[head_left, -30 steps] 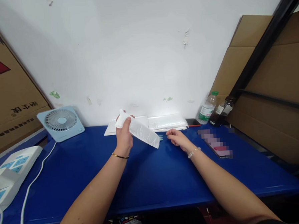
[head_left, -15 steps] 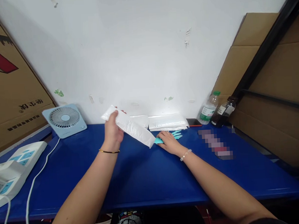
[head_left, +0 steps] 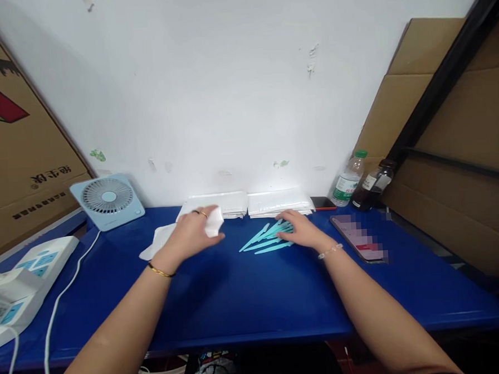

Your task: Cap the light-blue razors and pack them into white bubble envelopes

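Observation:
My left hand (head_left: pixel 189 235) is closed around a long, narrow white pouch (head_left: pixel 158 239), which sticks out on both sides of the fist. The pouch's near end (head_left: pixel 214 221) shows between thumb and forefinger, just above the table. My right hand (head_left: pixel 299 227) rests over a fanned-out pile of slim turquoise pointed sticks (head_left: pixel 264 241), with its thumb and fingers apart. The hand hides the right ends of the sticks. Behind both hands, two stacks of flat white pouches lie side by side against the wall: a left stack (head_left: pixel 229 202) and a right stack (head_left: pixel 280 201).
A small blue fan (head_left: pixel 108 199) and a white power strip (head_left: pixel 48 264) stand on the left of the blue table (head_left: pixel 255 298). To the right are a phone (head_left: pixel 352 234), a red-edged phone-like slab (head_left: pixel 323 203), a green-capped bottle (head_left: pixel 347 182) and a dark bottle (head_left: pixel 370 189).
My left hand has moved down with the pouch, turning it, and the pouch has come away from the sticks. The sticks now lie fanned out; my right hand has shifted right and loosened.

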Available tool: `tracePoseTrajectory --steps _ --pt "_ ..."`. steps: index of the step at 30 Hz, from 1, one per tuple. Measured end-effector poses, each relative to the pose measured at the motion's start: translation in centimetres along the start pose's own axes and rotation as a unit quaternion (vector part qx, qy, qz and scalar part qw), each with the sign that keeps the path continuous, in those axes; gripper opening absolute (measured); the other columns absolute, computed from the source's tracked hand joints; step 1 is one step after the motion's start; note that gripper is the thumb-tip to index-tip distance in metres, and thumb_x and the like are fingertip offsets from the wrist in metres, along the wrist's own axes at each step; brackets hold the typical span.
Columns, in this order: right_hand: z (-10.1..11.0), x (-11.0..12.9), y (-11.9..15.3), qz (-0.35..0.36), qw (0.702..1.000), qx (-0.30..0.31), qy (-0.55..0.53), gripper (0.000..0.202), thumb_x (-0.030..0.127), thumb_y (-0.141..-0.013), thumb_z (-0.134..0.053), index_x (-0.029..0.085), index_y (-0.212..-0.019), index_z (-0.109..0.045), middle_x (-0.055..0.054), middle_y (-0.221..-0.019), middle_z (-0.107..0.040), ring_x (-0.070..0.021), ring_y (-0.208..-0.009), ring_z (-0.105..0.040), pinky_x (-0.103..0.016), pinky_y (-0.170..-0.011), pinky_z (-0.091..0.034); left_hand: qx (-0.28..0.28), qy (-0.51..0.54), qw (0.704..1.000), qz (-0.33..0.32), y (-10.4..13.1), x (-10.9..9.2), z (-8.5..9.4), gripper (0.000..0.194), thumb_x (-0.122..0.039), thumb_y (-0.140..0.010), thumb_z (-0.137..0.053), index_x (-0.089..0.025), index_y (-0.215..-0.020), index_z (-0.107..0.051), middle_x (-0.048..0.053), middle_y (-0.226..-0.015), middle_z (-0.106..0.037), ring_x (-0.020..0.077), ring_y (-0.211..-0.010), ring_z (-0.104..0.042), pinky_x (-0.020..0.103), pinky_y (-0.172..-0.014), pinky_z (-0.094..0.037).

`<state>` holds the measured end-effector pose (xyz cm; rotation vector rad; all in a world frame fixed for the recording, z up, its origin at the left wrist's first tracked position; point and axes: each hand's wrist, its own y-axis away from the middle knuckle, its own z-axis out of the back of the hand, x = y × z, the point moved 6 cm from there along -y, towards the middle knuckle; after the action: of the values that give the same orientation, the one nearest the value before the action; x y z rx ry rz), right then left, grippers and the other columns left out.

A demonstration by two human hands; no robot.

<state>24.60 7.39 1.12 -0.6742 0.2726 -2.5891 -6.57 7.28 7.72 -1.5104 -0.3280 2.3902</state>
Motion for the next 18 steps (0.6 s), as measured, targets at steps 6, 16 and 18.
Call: tracePoseTrajectory --steps 6,16,18 --pt "1.0 -4.9 1.0 -0.073 0.996 0.048 0.012 0.068 0.049 -0.061 -0.074 0.022 -0.121 -0.057 -0.011 -0.121 -0.051 -0.0295 -0.113 -0.047 -0.040 -0.095 -0.038 0.092 -0.030 0.995 -0.001 1.5 3.1 -5.1 0.079 -0.034 -0.031 -0.087 -0.024 -0.105 -0.062 0.012 -0.136 -0.047 0.0365 -0.138 -0.019 0.046 -0.113 0.004" --pt "-0.4 -0.6 0.9 0.007 0.989 0.122 -0.087 0.043 0.044 -0.070 -0.069 0.021 -0.106 -0.066 -0.009 -0.104 -0.060 -0.0227 -0.089 -0.058 -0.034 -0.079 -0.048 0.174 0.173 0.967 0.064 2.6 1.8 -15.1 0.049 -0.027 -0.049 -0.083 -0.023 -0.094 -0.066 0.012 -0.132 -0.053 0.0332 -0.138 -0.020 0.043 -0.114 0.003" --pt "-0.1 -0.3 0.8 0.011 0.990 0.100 -0.099 0.031 0.039 -0.077 -0.063 0.022 -0.102 -0.067 -0.007 -0.098 -0.063 -0.0212 -0.084 -0.059 -0.033 -0.075 -0.048 0.203 0.182 0.960 0.063 2.4 2.4 -14.8 0.044 -0.025 -0.053 -0.082 -0.024 -0.095 -0.067 0.011 -0.130 -0.055 0.0310 -0.138 -0.022 0.042 -0.114 0.002"
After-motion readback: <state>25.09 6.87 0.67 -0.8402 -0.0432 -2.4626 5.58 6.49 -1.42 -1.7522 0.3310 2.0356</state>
